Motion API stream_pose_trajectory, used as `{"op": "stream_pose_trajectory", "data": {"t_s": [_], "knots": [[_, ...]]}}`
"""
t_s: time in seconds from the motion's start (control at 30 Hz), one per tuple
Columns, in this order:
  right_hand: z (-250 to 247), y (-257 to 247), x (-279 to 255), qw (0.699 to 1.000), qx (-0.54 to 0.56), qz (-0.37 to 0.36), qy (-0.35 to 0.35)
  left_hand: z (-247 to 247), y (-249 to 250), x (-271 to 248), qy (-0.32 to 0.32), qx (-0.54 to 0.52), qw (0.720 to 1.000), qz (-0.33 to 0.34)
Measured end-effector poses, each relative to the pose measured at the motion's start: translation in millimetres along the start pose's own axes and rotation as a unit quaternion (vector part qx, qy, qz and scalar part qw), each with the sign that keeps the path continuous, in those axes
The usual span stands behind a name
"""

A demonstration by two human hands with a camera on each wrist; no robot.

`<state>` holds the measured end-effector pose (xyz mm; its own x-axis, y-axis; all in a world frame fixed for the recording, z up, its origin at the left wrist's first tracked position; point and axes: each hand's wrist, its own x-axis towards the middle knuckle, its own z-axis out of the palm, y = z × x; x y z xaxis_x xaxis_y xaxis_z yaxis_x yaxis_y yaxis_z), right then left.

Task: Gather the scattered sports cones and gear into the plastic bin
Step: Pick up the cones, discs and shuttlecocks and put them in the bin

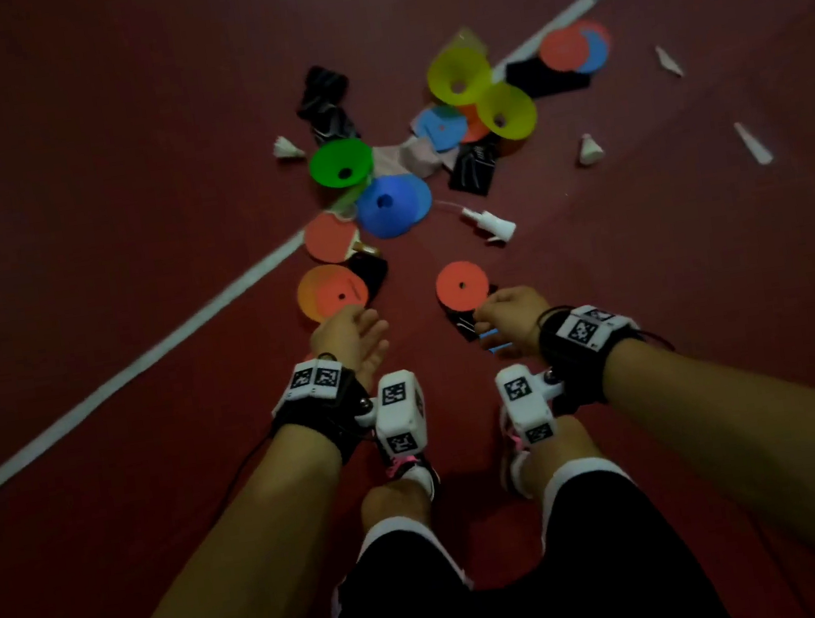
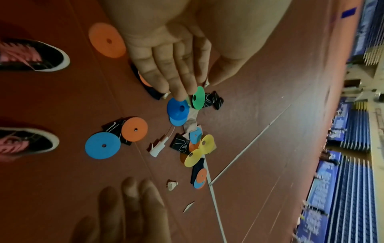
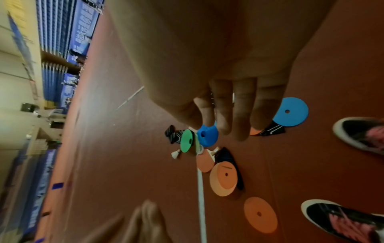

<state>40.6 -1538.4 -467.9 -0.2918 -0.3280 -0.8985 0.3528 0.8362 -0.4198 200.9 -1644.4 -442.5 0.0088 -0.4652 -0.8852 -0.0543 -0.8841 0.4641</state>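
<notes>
From the head camera, your left hand [image 1: 350, 339] reaches out flat-fingered over the red floor [image 1: 69, 197], its grip released, fingertips at the near edge of an orange disc [image 1: 333, 292]. Your right hand [image 1: 512, 315] hangs with fingers loosely bent just short of another orange disc [image 1: 462, 285] lying on a black cloth [image 1: 464, 324]; it holds nothing. Beyond them lie a blue cone [image 1: 389, 206], a green cone [image 1: 340, 163], two yellow cones [image 1: 457, 75] and a white spray bottle [image 1: 490, 222].

From the left wrist, your fingers [image 2: 166, 65] are straight, and a blue disc [image 2: 102, 145] sits beside an orange one near your shoes [image 2: 31, 55].

From the right wrist, your fingers [image 3: 241, 111] droop over the pile, empty; a shuttlecock [image 3: 176, 154] lies by the green cone.

No bin shows in any view.
</notes>
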Motion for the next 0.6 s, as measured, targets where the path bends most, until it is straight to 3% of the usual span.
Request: {"op": "stream_pose_trajectory", "data": {"t_s": [0.27, 0.43, 0.6], "knots": [[35.2, 72.3, 195.0, 0.999, 0.014, 0.052, 0.009, 51.2, -72.2, 174.5, -0.055, 0.027, 0.998, -0.034], [41.1, 103.6, 339.5, 0.991, 0.1, 0.077, 0.034, 82.1, -112.2, 285.3, -0.063, 0.065, 0.996, 0.028], [38.1, 128.4, 455.2, 0.995, 0.009, 0.097, 0.025, 90.9, -140.7, 365.1, -0.086, 0.119, 0.987, 0.065]]}}
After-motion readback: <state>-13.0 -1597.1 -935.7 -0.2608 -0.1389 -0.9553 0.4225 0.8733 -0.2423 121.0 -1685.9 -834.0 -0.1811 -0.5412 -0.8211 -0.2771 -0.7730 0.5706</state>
